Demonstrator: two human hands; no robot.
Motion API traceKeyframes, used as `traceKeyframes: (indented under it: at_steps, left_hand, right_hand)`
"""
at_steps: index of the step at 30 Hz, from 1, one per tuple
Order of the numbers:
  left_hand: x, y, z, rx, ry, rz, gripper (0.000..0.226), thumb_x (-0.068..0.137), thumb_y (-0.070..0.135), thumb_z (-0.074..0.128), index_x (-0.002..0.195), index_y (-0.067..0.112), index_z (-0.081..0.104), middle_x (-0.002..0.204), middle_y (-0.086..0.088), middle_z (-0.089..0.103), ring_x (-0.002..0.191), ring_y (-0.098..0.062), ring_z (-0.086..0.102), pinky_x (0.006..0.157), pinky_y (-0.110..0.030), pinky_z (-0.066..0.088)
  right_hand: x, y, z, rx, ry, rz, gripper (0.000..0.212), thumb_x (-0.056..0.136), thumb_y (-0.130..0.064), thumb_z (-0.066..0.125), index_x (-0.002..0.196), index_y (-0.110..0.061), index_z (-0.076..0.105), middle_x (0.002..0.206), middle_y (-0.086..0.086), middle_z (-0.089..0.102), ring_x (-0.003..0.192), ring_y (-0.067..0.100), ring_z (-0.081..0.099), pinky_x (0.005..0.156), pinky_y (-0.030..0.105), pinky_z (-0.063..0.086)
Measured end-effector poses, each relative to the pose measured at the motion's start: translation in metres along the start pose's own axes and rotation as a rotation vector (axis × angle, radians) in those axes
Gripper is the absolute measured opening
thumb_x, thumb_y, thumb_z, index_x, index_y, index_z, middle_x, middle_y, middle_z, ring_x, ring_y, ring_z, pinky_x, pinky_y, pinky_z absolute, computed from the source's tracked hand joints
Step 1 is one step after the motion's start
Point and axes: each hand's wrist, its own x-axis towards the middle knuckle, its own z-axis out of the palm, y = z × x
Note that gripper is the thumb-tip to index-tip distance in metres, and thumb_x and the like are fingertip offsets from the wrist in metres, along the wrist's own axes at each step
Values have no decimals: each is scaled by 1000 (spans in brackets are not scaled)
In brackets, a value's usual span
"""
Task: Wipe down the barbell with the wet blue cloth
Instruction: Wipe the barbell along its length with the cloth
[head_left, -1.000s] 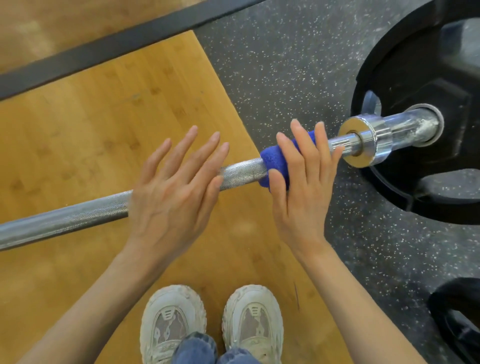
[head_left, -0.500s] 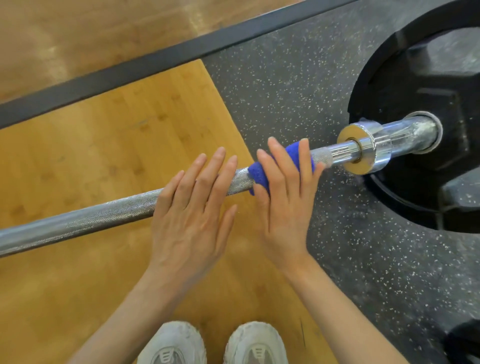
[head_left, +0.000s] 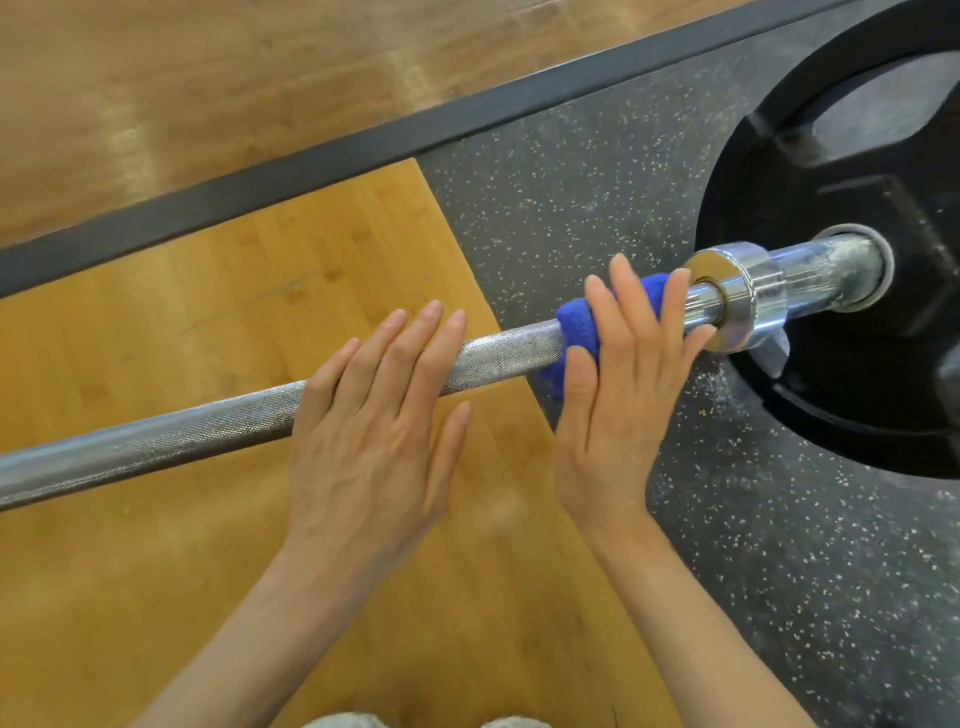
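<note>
Barbell, knurled steel; right hand presses blue terry cloth with straight fingers, left hand flat, fingers straight; cloth could jam against chrome collar at three o'clock.

A yellow wooden platform fills the near left, bordered on its far side by a dark strip. To the right lies speckled grey rubber flooring, where a black weight plate stands.
</note>
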Motion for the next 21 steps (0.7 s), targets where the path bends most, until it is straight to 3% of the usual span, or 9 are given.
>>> traceKeyframes:
  at_steps: [2,6,11,15,19,21]
  left_hand:
    - [5,-2,0,-4,-6,-12,52,106,37,34,153,16,43,154,-1,48,142,-22,42,116,-34,21]
    - [13,-5,-1,-4,-22,-35,51,108,39,32,151,16,46,151,-1,51,139,-24,47,116,-35,22]
    - [23,-8,-1,-15,-13,-56,50,107,37,32,148,15,49,148,-1,55,137,-25,51,115,-35,23]
    - [30,-11,-1,-36,-8,-70,51,106,38,32,149,16,48,149,0,54,140,-24,47,116,-35,23]
    - [37,-15,1,-16,-20,-63,53,106,40,33,151,15,45,152,-2,50,144,-25,42,118,-38,22]
    - [40,-17,2,-1,-26,-62,53,106,40,33,151,14,45,153,-2,49,145,-25,40,118,-39,23]
  right_hand:
    - [1,-12,5,27,-16,-12,45,107,-21,32,144,-4,50,156,10,40,154,32,11,124,49,-2]
    - [8,0,5,4,-83,-124,45,109,-26,30,146,-7,47,157,8,39,154,23,8,124,48,-2]
    - [16,-19,16,59,-62,-61,43,107,-20,34,144,-6,50,157,8,41,155,30,11,125,50,0]
    - [26,-13,20,31,-129,-203,44,110,-28,29,142,-10,54,152,4,48,153,26,21,125,45,3]
    - [49,-9,20,9,-26,-15,46,110,-29,28,141,-9,54,153,4,47,154,30,19,126,47,0]
    - [44,-24,25,24,-74,-52,43,109,-26,31,138,-7,57,151,3,50,153,31,21,126,49,4]
